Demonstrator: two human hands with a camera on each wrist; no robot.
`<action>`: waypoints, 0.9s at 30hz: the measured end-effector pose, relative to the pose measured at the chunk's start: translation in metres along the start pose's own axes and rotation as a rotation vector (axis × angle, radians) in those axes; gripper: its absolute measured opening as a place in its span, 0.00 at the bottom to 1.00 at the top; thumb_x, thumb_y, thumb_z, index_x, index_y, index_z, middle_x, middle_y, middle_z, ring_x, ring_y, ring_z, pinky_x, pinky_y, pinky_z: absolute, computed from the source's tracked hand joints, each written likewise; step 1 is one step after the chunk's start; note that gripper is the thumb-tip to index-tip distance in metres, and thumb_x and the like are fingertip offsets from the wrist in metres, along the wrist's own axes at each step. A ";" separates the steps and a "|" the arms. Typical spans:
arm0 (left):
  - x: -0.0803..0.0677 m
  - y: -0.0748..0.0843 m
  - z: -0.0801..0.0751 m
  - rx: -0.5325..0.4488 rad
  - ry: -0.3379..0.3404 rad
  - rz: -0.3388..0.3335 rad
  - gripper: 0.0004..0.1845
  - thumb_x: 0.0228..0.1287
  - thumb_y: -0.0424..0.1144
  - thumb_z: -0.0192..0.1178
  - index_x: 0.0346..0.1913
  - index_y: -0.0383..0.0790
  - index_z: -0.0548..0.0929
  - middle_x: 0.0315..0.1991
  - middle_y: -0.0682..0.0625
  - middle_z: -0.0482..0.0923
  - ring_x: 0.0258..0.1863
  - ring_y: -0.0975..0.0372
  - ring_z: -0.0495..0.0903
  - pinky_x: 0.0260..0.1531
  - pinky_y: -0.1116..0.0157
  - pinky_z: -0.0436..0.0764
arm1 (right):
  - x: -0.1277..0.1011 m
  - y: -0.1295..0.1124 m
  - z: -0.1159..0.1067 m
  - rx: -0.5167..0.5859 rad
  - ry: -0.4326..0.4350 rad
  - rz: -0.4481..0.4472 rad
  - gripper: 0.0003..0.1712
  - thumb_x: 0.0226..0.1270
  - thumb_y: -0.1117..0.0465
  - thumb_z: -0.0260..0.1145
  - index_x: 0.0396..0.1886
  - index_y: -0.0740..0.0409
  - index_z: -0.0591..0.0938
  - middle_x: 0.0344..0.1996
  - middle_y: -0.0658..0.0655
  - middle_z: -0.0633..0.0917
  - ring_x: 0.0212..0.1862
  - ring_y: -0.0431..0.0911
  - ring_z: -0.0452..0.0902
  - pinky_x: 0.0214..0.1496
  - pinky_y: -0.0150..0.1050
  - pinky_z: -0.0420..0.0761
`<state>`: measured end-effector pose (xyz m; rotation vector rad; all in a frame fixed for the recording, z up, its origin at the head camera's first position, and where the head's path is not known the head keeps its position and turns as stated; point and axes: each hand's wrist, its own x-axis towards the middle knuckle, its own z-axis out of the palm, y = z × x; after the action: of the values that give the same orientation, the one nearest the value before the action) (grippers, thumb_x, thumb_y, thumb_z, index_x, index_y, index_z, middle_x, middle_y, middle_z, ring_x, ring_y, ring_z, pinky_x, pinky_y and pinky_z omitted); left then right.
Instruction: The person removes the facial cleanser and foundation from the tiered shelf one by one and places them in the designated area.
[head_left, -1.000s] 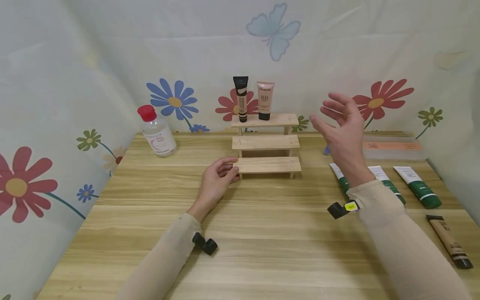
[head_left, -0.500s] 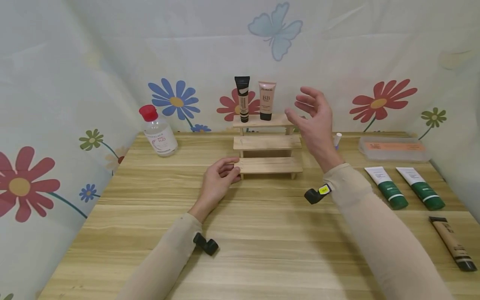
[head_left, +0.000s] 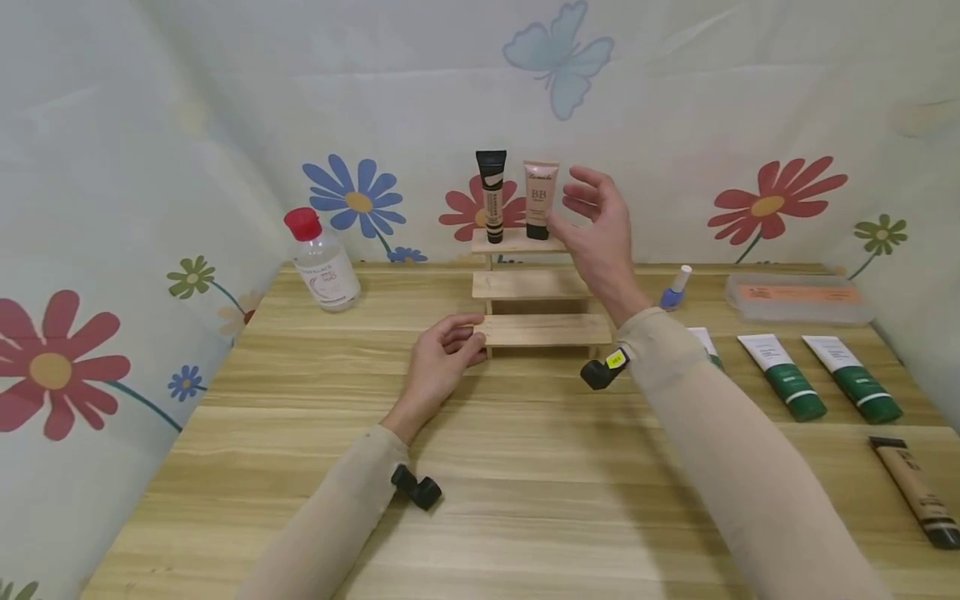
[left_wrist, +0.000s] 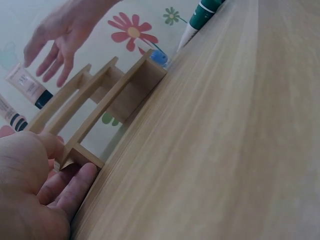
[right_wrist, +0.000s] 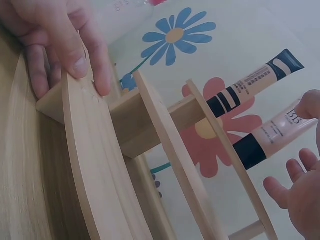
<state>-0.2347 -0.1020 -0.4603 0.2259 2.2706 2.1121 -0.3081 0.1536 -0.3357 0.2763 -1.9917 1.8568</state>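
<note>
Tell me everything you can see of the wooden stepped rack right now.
The wooden stepped rack is pale, unpainted wood, three flat shelves rising like stairs toward the back wall, joined by short uprights. It stands upright on the table. The lower two steps are bare; the top one carries a black-capped tube and a pink BB tube, both standing cap down. The left hand holds the left end of the bottom step. The right hand hovers open beside the BB tube, not touching the rack.

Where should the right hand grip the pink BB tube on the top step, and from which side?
Probably round the mid-body of the pink BB tube, above its black cap, coming from the tube's right. It stands upright on its cap on the top step of the wooden riser, and the black-topped tube stands close on its left. The right hand is open on the free side.
</note>
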 end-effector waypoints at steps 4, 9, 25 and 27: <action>0.000 0.001 0.002 -0.013 -0.007 0.005 0.16 0.82 0.34 0.68 0.67 0.43 0.88 0.53 0.38 0.86 0.54 0.48 0.91 0.54 0.60 0.96 | 0.003 0.003 0.005 -0.001 0.002 0.014 0.35 0.75 0.66 0.76 0.78 0.54 0.76 0.68 0.62 0.81 0.71 0.53 0.80 0.77 0.47 0.85; 0.000 0.001 0.005 -0.022 -0.005 0.002 0.15 0.82 0.33 0.68 0.66 0.43 0.88 0.53 0.39 0.86 0.53 0.49 0.91 0.53 0.60 0.96 | 0.005 0.005 0.010 -0.022 -0.001 0.025 0.31 0.77 0.65 0.73 0.76 0.51 0.78 0.66 0.60 0.82 0.69 0.50 0.81 0.75 0.44 0.86; -0.003 0.006 0.002 -0.011 0.004 -0.008 0.15 0.83 0.33 0.67 0.66 0.42 0.88 0.53 0.38 0.86 0.53 0.48 0.91 0.54 0.61 0.96 | 0.012 0.006 0.023 -0.082 -0.028 0.091 0.25 0.82 0.63 0.72 0.73 0.55 0.78 0.67 0.59 0.83 0.66 0.49 0.80 0.71 0.42 0.87; -0.003 0.005 0.001 -0.005 0.006 -0.008 0.15 0.83 0.34 0.67 0.67 0.42 0.88 0.53 0.38 0.86 0.53 0.48 0.91 0.54 0.61 0.96 | 0.012 0.007 0.024 -0.069 -0.029 0.089 0.23 0.82 0.63 0.72 0.71 0.57 0.78 0.65 0.60 0.83 0.64 0.49 0.80 0.70 0.42 0.88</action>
<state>-0.2311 -0.1011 -0.4553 0.2101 2.2652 2.1175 -0.3254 0.1316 -0.3378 0.1978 -2.1149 1.8423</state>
